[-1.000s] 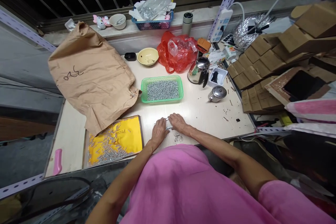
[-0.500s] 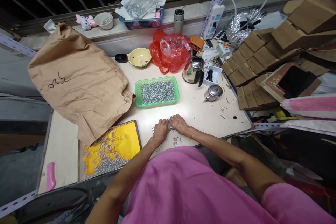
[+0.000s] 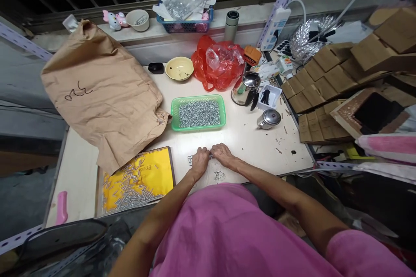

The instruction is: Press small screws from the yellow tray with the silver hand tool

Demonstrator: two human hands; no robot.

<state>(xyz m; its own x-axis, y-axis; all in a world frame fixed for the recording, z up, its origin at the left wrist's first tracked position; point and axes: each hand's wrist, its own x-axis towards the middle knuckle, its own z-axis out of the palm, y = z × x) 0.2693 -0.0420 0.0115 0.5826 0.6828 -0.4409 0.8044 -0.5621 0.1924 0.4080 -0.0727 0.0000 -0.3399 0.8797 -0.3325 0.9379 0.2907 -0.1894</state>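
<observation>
My left hand and my right hand are close together on the white table, near its front edge. The fingers of both are curled and pressed together over something small that they mostly hide; I cannot make out what it is. A small flat piece with dark marks shows just left of my left hand. Beyond the hands stands a green plastic basket full of small metal pins. To the left lies a yellow-bottomed tray with more loose metal pins scattered in it.
A big brown paper bag leans over the table's left side. At the back are a yellow bowl, a red plastic bag and a steel kettle. A lidded metal cup stands right, near stacked cardboard boxes.
The view has shifted slightly. My hands stay together at the same spot on the table, with the fingers of the left hand curled a little more.
</observation>
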